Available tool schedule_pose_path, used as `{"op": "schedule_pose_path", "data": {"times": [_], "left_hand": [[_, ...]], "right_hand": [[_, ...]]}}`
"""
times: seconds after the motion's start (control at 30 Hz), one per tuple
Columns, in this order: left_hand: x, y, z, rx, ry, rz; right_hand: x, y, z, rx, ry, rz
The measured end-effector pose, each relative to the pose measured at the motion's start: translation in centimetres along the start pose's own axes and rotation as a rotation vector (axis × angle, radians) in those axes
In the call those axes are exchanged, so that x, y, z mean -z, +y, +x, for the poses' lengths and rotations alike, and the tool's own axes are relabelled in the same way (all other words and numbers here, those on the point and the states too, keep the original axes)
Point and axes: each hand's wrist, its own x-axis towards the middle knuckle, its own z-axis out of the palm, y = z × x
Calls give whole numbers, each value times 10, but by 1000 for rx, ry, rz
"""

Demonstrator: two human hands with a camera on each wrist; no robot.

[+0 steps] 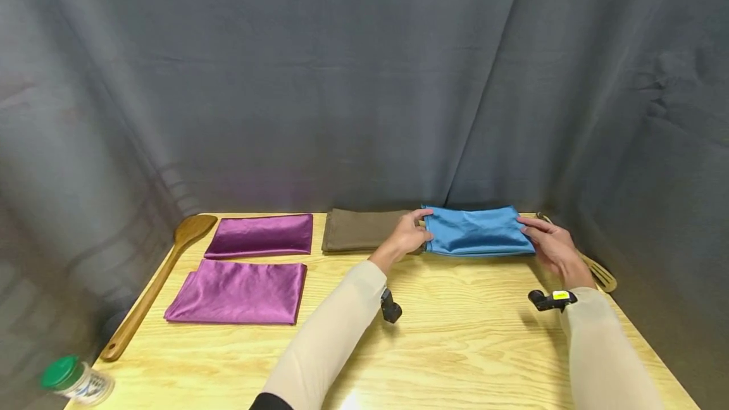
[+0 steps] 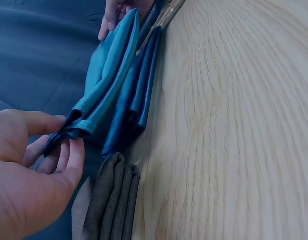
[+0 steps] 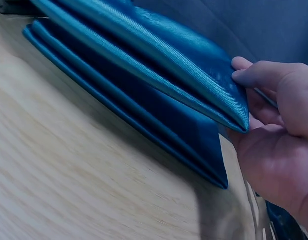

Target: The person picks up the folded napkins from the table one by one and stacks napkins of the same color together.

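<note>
We see the upper blue cloth [image 1: 478, 231], folded, held just over the lower blue cloth [image 3: 159, 120] near the table's [image 1: 467, 328] back edge, R of the brown cloth [image 1: 360, 230]. L hand [image 1: 405, 233] pinches its L end, R hand [image 1: 555, 248] its R end, w/ both arms reaching fwd, L one slanting in to the R. Wrist cams show us a gap btwn the 2 blues; in head cam they read as one, but only there do we get two purple cloths [image 1: 242, 293], wooden spatula [image 1: 149, 296] & green-lidded jar [image 1: 76, 381], far L.
</note>
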Motion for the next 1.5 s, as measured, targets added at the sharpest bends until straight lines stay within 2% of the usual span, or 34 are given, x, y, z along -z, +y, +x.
{"op": "schedule_pose_path", "data": {"times": [0.2, 0.33, 0.67, 0.9, 1.07, 1.33, 1.5], "left_hand": [[-2, -3, 8, 28, 43, 40], [-6, -4, 12, 40, 40, 42], [-22, -1, 24, 102, 34, 89], [-30, -3, 33, 77, 63, 117], [-33, -6, 38, 106, 99, 139], [-41, -5, 35, 139, 98, 111], [-48, -8, 40, 184, 87, 177]], "right_hand": [[4, 5, 5, -20, -7, 23], [8, 6, 8, -40, 7, 5], [14, 8, 13, -95, 133, -68], [13, 12, 19, -145, 229, -134], [10, 15, 26, -169, 265, -189], [4, 16, 34, -196, 344, -234], [9, 17, 34, -199, 374, -290]]}}
